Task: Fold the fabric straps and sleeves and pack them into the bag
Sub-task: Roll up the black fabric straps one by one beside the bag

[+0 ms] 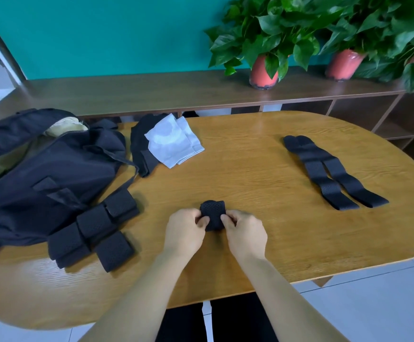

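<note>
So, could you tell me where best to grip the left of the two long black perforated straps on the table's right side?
Pinch the left long black perforated strap at its near end, coming from the near side with the right hand once it frees the folded black strap. It lies flat, running away from the person, so that end is probably easiest.

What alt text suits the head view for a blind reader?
The left hand and right hand pinch a folded black strap on a wooden table. More folded straps sit beside a dark bag on the left; two flat straps lie on the right.
</note>
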